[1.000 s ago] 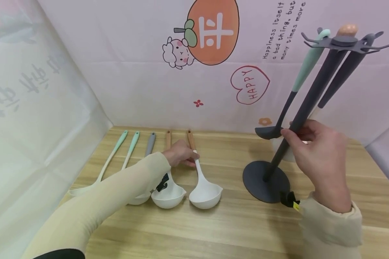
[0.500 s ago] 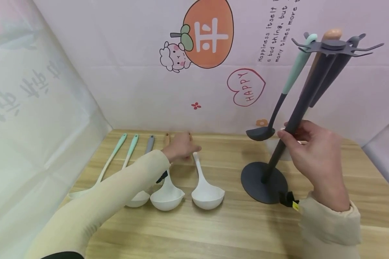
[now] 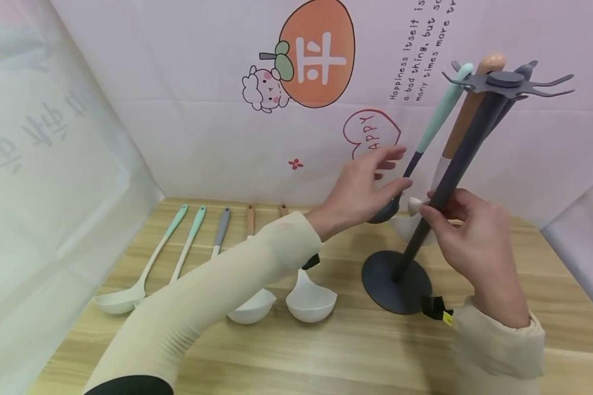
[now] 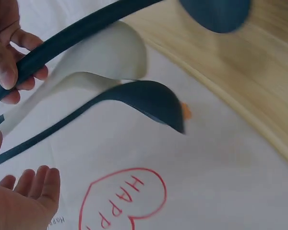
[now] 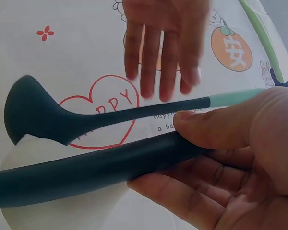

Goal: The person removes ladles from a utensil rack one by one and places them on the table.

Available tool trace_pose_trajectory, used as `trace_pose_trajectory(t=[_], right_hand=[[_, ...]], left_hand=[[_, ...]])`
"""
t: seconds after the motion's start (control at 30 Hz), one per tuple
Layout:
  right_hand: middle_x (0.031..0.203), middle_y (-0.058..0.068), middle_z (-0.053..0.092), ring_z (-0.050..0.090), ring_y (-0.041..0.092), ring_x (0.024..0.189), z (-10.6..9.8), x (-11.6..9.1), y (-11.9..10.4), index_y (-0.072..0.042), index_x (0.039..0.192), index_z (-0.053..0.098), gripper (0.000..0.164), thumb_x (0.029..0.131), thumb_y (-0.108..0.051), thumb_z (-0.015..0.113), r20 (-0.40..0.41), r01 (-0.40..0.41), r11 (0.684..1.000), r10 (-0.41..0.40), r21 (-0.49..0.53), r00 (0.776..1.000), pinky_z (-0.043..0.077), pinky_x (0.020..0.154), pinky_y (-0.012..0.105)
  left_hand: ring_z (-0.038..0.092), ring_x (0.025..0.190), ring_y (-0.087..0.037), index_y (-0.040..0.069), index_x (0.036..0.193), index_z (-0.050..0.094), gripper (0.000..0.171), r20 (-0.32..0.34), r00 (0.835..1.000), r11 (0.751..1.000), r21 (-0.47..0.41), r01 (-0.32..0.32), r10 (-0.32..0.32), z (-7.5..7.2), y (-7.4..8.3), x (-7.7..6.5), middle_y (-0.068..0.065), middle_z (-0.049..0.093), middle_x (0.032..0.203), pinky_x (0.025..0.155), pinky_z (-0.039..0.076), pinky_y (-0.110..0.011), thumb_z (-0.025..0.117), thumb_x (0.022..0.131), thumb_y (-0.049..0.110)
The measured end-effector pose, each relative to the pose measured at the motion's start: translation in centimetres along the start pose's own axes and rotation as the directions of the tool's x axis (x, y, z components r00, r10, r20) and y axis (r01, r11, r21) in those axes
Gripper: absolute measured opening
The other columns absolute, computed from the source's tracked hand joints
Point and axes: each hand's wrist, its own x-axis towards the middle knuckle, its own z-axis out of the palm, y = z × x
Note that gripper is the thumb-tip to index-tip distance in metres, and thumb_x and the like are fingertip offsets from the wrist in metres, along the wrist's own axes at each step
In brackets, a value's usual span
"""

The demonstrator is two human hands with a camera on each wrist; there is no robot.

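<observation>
My right hand point(image 3: 476, 236) grips the dark pole point(image 3: 466, 142) of a utensil stand, thumb in front and fingers behind. The stand leans right, its round base point(image 3: 382, 280) low on the table. From its hooked top point(image 3: 504, 79) hang a dark ladle with a mint handle point(image 3: 440, 120), a white ladle with a wooden handle point(image 3: 459, 123), and a dark handle mostly behind the pole. My left hand point(image 3: 358, 189) is raised, fingers extended, beside the mint-handled ladle's neck. The right wrist view shows a gap between the left fingertips and that ladle point(image 5: 36, 110).
Several white ladles lie in a row on the wooden table point(image 3: 365, 356): two mint-handled point(image 3: 179, 216), one grey-handled point(image 3: 222, 227), two wooden-handled point(image 3: 250, 219). My left sleeve point(image 3: 217, 291) covers parts of them. A printed cloth point(image 3: 202, 109) stands behind the table.
My left hand has left the wooden-handled ladle on the table and moved up and right to the stand. The stand has turned, bringing its wooden-handled ladle out left of the pole.
</observation>
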Motion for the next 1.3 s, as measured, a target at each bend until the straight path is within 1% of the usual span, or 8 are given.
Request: trace_pose_trajectory(t=[0.13,0.33,0.5,0.57,0.63,0.8,1.07,1.3], right_hand=[[0.1,0.029,0.078,0.052,-0.033,0.076,-0.4,0.1,0.2,0.005,0.117,0.073,0.025,0.096,-0.01,0.076,0.007,0.028,0.999,-0.028,0.021,1.0,0.043,0.071,-0.007],[0.102,0.027,0.079,0.052,-0.033,0.081,-0.5,0.0,0.5,0.005,0.121,0.071,0.028,0.097,-0.007,0.074,0.034,0.053,0.998,-0.054,0.026,0.998,0.042,0.076,-0.007],[0.104,0.025,0.079,0.078,0.012,0.089,-0.5,0.1,0.7,0.003,0.122,0.071,0.028,0.098,-0.01,0.074,0.038,0.044,0.999,-0.045,0.01,0.998,0.042,0.078,-0.006],[0.106,0.025,0.079,0.078,0.035,0.096,-0.5,0.2,0.7,0.002,0.123,0.071,0.028,0.099,-0.012,0.074,0.039,0.037,0.999,-0.037,0.001,0.999,0.042,0.078,-0.007],[0.107,0.026,0.079,0.076,0.041,0.099,-0.6,0.2,0.7,0.002,0.124,0.07,0.029,0.099,-0.012,0.073,0.042,0.028,1.0,-0.028,-0.001,0.999,0.042,0.078,-0.007],[0.109,0.027,0.078,0.077,0.043,0.101,-0.5,0.3,0.9,0.003,0.124,0.07,0.03,0.099,-0.012,0.073,0.05,0.028,1.0,-0.028,0.003,0.998,0.047,0.08,-0.002],[0.111,0.029,0.077,0.076,0.048,0.104,-0.5,0.3,1.1,0.004,0.125,0.069,0.032,0.099,-0.013,0.074,0.051,0.034,0.999,-0.035,0.022,0.998,0.038,0.075,-0.009],[0.11,0.029,0.077,0.076,0.049,0.101,-0.6,0.4,1.0,0.005,0.126,0.069,0.031,0.099,-0.01,0.073,0.054,0.053,0.998,-0.054,0.032,0.997,0.037,0.074,-0.01]], left_hand=[[0.068,0.125,-0.014,0.009,0.15,0.054,0.051,-0.013,0.999,0.997,-0.062,-0.034,0.033,1.2,0.7,1.1,-0.008,0.069,0.139,0.107,0.052,-0.015,0.07,0.103,0.018],[0.072,0.11,-0.014,0.005,0.141,0.059,0.041,-0.026,0.998,0.987,-0.153,-0.054,0.051,1.7,0.5,0.9,-0.01,0.074,0.125,0.098,0.056,-0.012,0.069,0.103,0.012],[0.075,0.107,-0.014,0.002,0.143,0.058,0.041,0.003,0.998,0.98,-0.192,-0.057,0.058,1.2,0.3,0.3,-0.012,0.074,0.127,0.094,0.058,-0.013,0.066,0.104,0.008],[0.076,0.106,-0.014,0.002,0.144,0.058,0.041,0.032,0.998,0.977,-0.21,-0.041,0.048,1.0,0.3,0.1,-0.012,0.074,0.128,0.092,0.059,-0.014,0.066,0.104,0.008],[0.076,0.106,-0.013,0.002,0.144,0.059,0.041,0.068,0.997,0.973,-0.229,-0.016,0.032,0.9,0.3,-0.1,-0.014,0.074,0.128,0.091,0.06,-0.015,0.066,0.104,0.007],[0.076,0.104,-0.012,0.003,0.145,0.059,0.043,0.124,0.992,0.962,-0.272,0.018,0.017,1.2,-0.1,-0.6,-0.014,0.074,0.128,0.088,0.062,-0.017,0.065,0.103,0.003],[0.075,0.102,-0.011,0.003,0.139,0.063,0.039,0.085,0.996,0.962,-0.274,-0.013,0.037,1.9,0.0,-0.9,-0.011,0.075,0.121,0.083,0.063,-0.018,0.07,0.1,0.003],[0.077,0.106,-0.025,0.003,0.14,0.062,0.041,0.052,0.998,0.957,-0.289,-0.006,0.022,1.9,0.3,-1.1,-0.012,0.074,0.12,0.083,0.063,-0.018,0.069,0.101,0.004]])
